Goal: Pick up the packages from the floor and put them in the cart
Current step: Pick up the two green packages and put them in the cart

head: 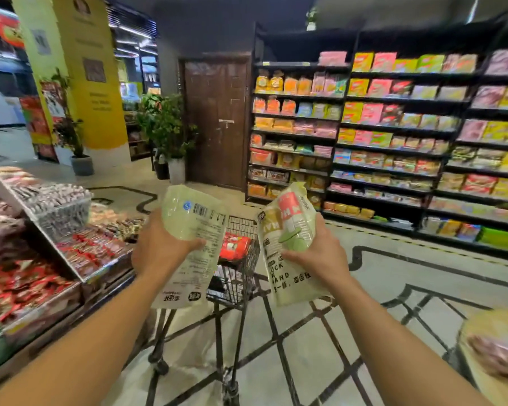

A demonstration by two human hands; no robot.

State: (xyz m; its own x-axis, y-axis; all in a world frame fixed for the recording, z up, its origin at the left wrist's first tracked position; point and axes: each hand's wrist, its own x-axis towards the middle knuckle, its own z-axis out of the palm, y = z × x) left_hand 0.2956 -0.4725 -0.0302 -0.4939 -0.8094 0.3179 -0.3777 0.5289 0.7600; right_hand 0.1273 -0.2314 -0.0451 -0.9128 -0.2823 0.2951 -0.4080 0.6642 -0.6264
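Observation:
My left hand [159,250] grips a pale green package [194,218] with its barcoded back side facing me, held upright above the cart's left side. My right hand [317,253] grips a second pale green package [288,230] with red and green print on its front, held over the cart's right side. Between and below the two packages stands a black wire cart [241,276], and a red package [235,246] lies inside its basket. Both arms reach forward at chest height.
A slanted display of red and dark snack packs [56,238] runs along the left. Tall black shelves [393,148] full of colourful packs fill the right wall. Potted plants [170,136] and a brown door [217,118] stand ahead. A yellow stand [493,347] sits low right.

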